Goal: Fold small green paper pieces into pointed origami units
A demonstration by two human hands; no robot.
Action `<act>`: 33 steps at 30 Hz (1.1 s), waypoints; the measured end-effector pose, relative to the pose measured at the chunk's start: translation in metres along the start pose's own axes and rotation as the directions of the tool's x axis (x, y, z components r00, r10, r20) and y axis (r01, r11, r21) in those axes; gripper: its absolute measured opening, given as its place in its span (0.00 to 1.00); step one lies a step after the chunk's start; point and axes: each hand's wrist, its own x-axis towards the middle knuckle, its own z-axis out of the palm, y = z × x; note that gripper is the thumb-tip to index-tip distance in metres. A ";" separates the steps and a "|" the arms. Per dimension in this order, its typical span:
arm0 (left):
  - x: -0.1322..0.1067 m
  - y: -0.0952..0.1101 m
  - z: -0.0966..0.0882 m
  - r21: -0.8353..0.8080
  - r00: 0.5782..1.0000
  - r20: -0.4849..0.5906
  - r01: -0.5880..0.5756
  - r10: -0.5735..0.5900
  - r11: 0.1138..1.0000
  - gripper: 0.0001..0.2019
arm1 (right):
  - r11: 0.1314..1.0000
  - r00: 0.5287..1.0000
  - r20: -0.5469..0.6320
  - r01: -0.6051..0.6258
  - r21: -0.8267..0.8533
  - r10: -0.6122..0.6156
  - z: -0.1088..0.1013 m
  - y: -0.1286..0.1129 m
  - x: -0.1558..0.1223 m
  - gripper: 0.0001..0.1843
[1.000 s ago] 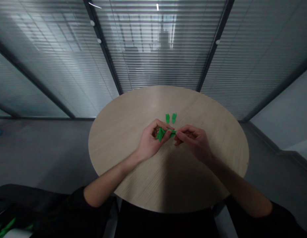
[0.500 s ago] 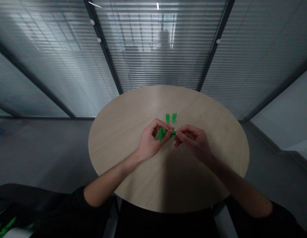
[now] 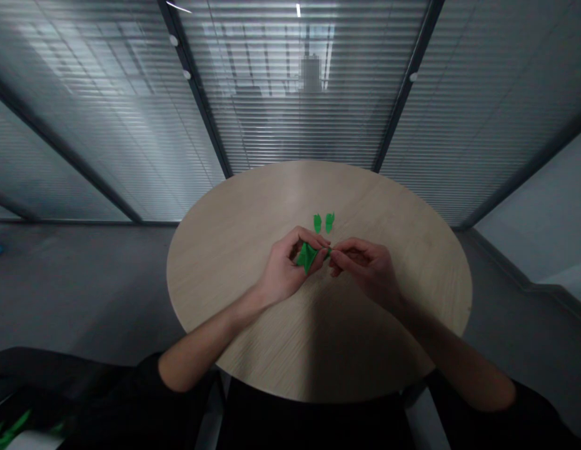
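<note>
Above the round table (image 3: 215, 281), a green paper fold (image 3: 308, 257) is pinched tight by the left hand (image 3: 283, 265) and right hand (image 3: 365, 269).

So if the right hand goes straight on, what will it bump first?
The green paper, most likely: the right hand's fingertips are already at its tip. The left hand holds the paper just beyond, though depth is hard to judge from this view.

2 paper bits (image 3: 317, 223) on tbl (image 3: 215, 281) behind L hand (image 3: 285, 265) & R hand (image 3: 367, 267).
</note>
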 end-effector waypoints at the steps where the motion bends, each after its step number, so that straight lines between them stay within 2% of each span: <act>1: 0.000 0.000 0.000 0.009 1.000 0.000 -0.004 0.004 1.000 0.06 | 1.000 1.000 -0.005 0.002 -0.001 -0.002 0.000 -0.001 0.000 0.11; 7: 0.000 0.002 -0.001 0.049 0.999 0.018 -0.036 0.035 0.998 0.06 | 1.000 1.000 -0.027 -0.005 -0.005 0.005 -0.003 -0.001 0.001 0.13; 12: -0.001 0.001 -0.001 0.039 1.000 0.009 -0.011 0.011 0.999 0.06 | 1.000 1.000 0.020 -0.013 -0.002 0.013 -0.003 0.001 0.001 0.14; 19: -0.001 0.002 -0.002 0.042 0.998 0.056 0.016 -0.018 0.999 0.07 | 0.999 0.997 0.067 -0.036 -0.034 0.038 -0.002 0.001 0.002 0.16; 22: -0.001 0.002 -0.003 0.059 0.998 0.056 -0.002 -0.001 0.998 0.06 | 0.998 0.999 0.043 -0.028 -0.048 0.030 -0.002 0.000 0.002 0.15; 27: 0.000 0.000 -0.004 0.058 0.998 0.024 -0.056 0.055 0.997 0.12 | 0.998 0.999 -0.041 0.004 -0.060 -0.006 -0.002 0.000 0.001 0.14; 33: -0.001 -0.001 -0.005 0.119 0.996 0.045 -0.080 0.075 0.990 0.07 | 0.999 0.998 -0.055 0.022 -0.033 -0.024 -0.001 0.000 0.001 0.11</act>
